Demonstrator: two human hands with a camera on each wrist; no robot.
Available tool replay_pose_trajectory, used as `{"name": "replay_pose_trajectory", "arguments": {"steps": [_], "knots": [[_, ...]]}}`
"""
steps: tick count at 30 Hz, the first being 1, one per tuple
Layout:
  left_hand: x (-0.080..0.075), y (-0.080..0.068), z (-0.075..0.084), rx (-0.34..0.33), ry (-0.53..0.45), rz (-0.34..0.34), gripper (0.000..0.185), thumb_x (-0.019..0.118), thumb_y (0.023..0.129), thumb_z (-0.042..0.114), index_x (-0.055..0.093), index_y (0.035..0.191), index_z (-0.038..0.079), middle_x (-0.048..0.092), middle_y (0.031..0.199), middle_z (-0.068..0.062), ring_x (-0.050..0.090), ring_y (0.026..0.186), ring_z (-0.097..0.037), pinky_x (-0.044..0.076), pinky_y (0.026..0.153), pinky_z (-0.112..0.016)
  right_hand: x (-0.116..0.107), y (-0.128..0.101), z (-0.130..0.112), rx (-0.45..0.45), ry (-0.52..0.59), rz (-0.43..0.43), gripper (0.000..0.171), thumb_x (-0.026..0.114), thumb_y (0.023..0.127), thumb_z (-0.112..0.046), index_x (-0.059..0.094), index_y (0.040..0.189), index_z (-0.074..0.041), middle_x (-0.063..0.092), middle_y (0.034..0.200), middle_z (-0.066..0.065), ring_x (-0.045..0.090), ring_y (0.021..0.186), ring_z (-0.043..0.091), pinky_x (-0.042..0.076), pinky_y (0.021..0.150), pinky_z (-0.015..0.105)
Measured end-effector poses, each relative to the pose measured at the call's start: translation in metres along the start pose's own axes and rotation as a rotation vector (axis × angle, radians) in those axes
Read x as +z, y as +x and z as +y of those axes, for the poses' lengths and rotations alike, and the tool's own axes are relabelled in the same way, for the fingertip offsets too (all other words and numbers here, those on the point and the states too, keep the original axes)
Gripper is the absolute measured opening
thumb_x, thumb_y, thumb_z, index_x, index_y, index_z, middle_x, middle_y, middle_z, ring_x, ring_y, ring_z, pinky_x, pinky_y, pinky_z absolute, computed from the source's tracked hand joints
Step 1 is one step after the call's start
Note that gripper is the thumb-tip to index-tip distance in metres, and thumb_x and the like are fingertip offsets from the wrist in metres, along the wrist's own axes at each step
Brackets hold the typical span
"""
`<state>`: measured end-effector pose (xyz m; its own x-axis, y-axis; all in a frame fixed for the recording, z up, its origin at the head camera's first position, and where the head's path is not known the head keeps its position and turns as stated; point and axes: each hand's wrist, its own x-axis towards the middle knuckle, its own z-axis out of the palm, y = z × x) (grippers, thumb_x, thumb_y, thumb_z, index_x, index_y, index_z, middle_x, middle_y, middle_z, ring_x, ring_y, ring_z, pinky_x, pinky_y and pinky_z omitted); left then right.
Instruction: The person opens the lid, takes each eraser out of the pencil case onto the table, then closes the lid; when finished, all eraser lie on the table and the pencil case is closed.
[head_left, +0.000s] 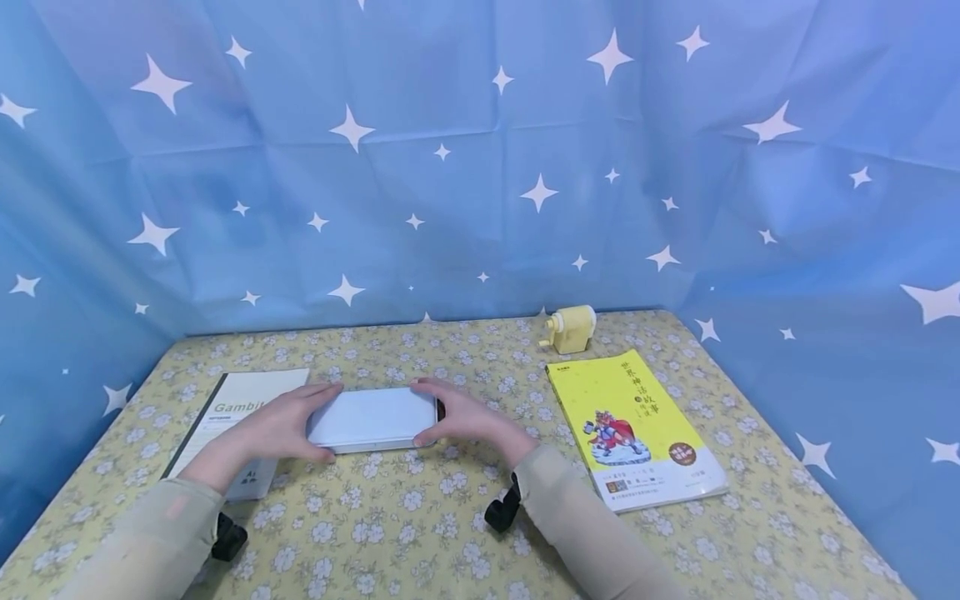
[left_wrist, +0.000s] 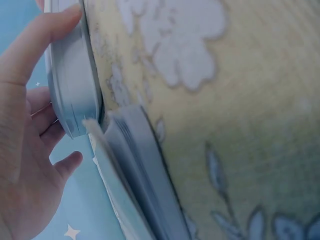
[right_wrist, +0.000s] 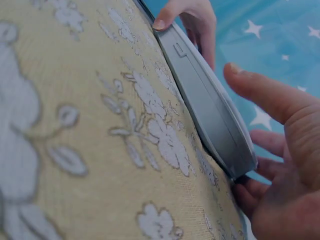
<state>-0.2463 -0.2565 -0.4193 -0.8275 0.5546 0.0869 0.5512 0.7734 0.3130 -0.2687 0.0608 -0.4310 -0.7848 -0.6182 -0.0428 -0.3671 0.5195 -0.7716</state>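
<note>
A flat white case (head_left: 371,419) with rounded corners lies in front of me, left of the middle of the table. A seam and a small latch mark show along its grey-white side (right_wrist: 200,92) in the right wrist view. My left hand (head_left: 277,427) grips its left end, thumb on the near edge and fingers behind it. At the right end is my right hand (head_left: 468,418). Its fingers (right_wrist: 267,142) touch the case end, while its thumb (right_wrist: 260,87) stands slightly off the case in the right wrist view.
A white notebook (head_left: 251,400) lies partly under my left forearm. To the right are a yellow book (head_left: 630,425) and, behind it, a yellow crank pencil sharpener (head_left: 572,329). A flowered cloth (head_left: 405,533) covers the table; a blue star-patterned curtain (head_left: 450,167) hangs behind.
</note>
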Motion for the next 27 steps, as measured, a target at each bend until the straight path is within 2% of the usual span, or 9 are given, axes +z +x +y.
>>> {"name": "replay_pose_trajectory", "arguments": {"steps": [6,14,19,27], "knots": [[0.0002,0.0008,0.0021,-0.017,-0.002,-0.006,0.105,0.083,0.066,0.049,0.039,0.146,-0.002,0.040,0.146,-0.022,0.042,0.129,-0.043,0.042,0.095,-0.054,0.0004,-0.0004,0.0017,0.005,-0.009,-0.024,0.093,0.083,0.077,-0.030,0.032,0.153,-0.018,0.016,0.161,0.005,0.011,0.146,0.025,0.019,0.112,0.050],[-0.0016,0.0038,0.0045,-0.021,0.052,0.005,0.103,0.084,0.063,0.048,0.044,0.144,-0.002,0.046,0.142,-0.022,0.046,0.125,-0.043,0.044,0.093,-0.053,0.0024,0.0001,0.0039,0.006,0.004,-0.001,0.094,0.085,0.074,-0.028,0.034,0.152,-0.019,0.018,0.160,0.005,0.013,0.146,0.025,0.019,0.112,0.050],[-0.0023,0.0045,0.0042,-0.032,0.078,0.007,0.103,0.084,0.061,0.049,0.046,0.142,-0.001,0.047,0.141,-0.022,0.047,0.125,-0.042,0.045,0.092,-0.053,0.0054,0.0004,0.0038,0.002,-0.005,0.017,0.098,0.087,0.070,-0.027,0.034,0.152,-0.021,0.020,0.159,0.005,0.017,0.144,0.026,0.021,0.111,0.051],[-0.0025,0.0052,0.0054,-0.046,0.130,0.005,0.100,0.083,0.061,0.050,0.048,0.142,0.002,0.049,0.142,-0.018,0.049,0.124,-0.040,0.045,0.091,-0.053,0.0061,-0.0027,-0.0015,0.016,0.005,0.053,0.094,0.087,0.071,-0.021,0.038,0.151,-0.020,0.024,0.158,0.007,0.026,0.141,0.027,0.030,0.107,0.048]]}}
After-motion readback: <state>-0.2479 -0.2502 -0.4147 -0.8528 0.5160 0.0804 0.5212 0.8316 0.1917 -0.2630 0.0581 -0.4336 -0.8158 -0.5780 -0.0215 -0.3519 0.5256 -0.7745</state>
